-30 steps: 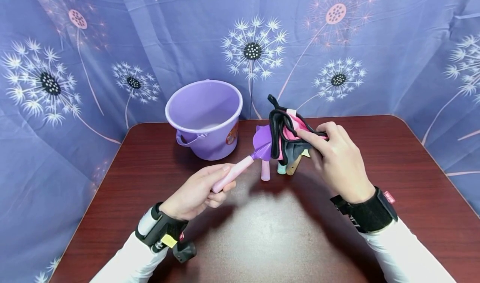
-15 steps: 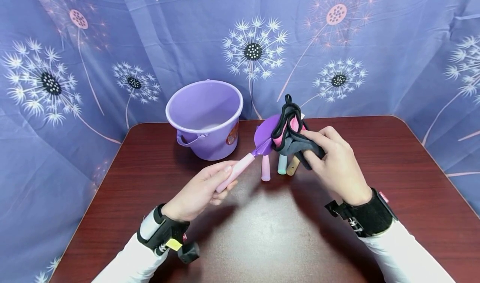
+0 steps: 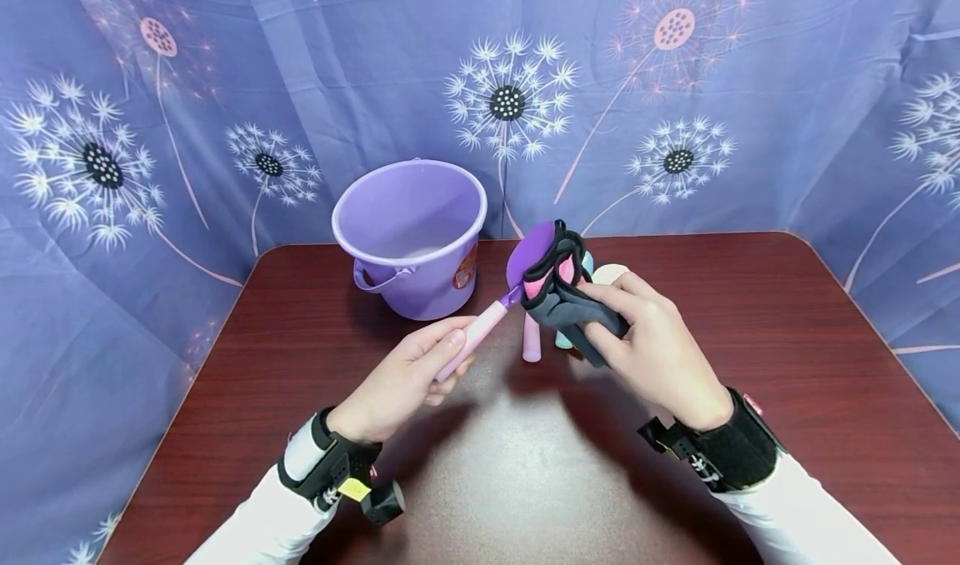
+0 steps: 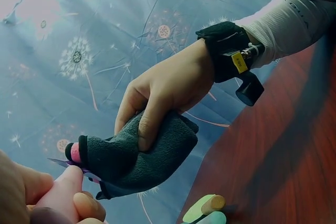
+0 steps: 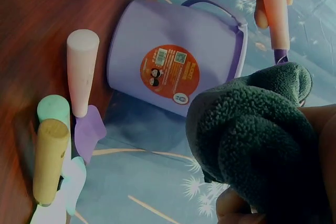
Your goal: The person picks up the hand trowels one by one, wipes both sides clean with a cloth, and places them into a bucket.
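My left hand (image 3: 412,373) grips the pink handle of a small trowel (image 3: 477,336), whose rounded purple blade points up and away. My right hand (image 3: 660,348) pinches a folded cloth (image 3: 573,315), dark grey outside, pink inside, with black edging. This cloth lies against the right side of the blade near its neck and hides that part. In the left wrist view the right thumb presses on the cloth (image 4: 142,153) beside the blade. The right wrist view shows the bunched cloth (image 5: 252,124) in front of the trowel's blade, with the handle (image 5: 275,14) above.
A purple bucket (image 3: 442,290) stands at the back left of the brown table (image 3: 262,365). Behind the cloth lie a pink-handled tool with a purple blade (image 5: 89,135), a mint tool (image 5: 52,108) and a wooden-handled tool (image 5: 51,156). A dandelion-print curtain (image 3: 360,65) hangs behind.
My right hand has moved left and down with the cloth, from the outer blade towards its neck. More of the purple blade shows now. The left hand has barely moved.
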`<state>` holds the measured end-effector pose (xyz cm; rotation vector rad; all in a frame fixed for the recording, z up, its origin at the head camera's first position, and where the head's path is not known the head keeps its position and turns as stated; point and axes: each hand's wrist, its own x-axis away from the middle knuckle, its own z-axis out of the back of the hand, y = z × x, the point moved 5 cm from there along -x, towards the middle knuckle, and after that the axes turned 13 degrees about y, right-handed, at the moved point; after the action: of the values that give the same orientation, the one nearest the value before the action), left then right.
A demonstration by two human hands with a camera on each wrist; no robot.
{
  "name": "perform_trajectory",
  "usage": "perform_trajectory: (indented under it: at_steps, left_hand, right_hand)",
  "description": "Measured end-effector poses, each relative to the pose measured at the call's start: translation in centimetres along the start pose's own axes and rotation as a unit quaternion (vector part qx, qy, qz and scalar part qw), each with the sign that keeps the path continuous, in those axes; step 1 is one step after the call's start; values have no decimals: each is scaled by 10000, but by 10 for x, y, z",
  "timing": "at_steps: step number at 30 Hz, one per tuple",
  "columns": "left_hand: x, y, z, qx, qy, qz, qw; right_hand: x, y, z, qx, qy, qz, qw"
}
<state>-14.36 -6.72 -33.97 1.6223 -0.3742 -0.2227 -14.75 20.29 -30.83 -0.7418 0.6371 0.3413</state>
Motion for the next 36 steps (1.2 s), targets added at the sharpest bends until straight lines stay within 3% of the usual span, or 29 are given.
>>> perform_trajectory:
  at_steps: [13,21,29,36]
  left_hand:
    - [-1,-1,3,93,155,80,9998]
    - [-1,-1,4,-137,123,-73,9998]
    - [-2,-2,0,-314,-10,-136,9994]
    - [-2,-3,-1,-739,-61,-120,9972]
  right_hand:
    - [7,-15,-4,167,-17,621,9979]
    - [9,-25,-2,357,162,1050,9937]
    - [9,-36,1,562,437,1782,9814]
    - [9,-36,0,812,505,1936,9764]
